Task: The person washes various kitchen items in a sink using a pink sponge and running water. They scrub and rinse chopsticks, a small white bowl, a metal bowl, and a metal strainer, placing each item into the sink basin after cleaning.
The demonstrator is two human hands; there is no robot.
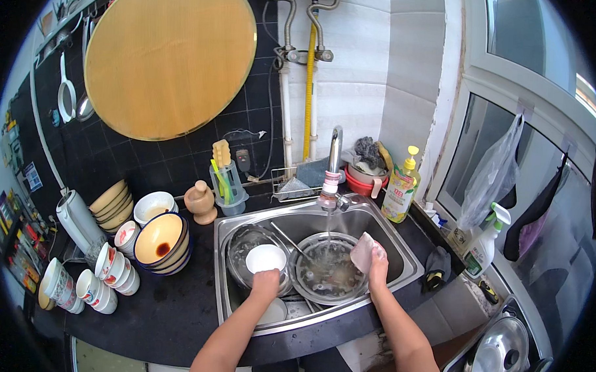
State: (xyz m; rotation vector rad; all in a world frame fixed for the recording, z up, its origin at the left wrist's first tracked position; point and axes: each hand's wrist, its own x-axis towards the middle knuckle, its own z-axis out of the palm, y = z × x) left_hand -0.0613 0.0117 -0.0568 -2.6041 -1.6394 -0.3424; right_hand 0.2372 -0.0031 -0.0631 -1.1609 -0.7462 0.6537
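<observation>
My left hand (pixel 266 283) is closed on the near rim of a small white bowl (pixel 265 258), held over the left part of the steel sink (pixel 410 265). My right hand (pixel 378 266) grips a pale pink dishcloth (pixel 362 251) at the sink's right side. Between them a round metal basin (pixel 298 288) holds murky water, and a thin metal handle leans out of it. Water runs into the basin from the tap (pixel 334 154). Behind the bowl lies a clear round lid (pixel 238 246). Another pale dish (pixel 274 312) rests below my left hand.
On the dark counter at left stand stacked yellow bowls (pixel 159 240), several stacked cups (pixel 97 290) and a wooden mortar (pixel 201 202). A yellow soap bottle (pixel 401 189) is behind the sink's right corner. A spray bottle (pixel 486 245) stands farther right.
</observation>
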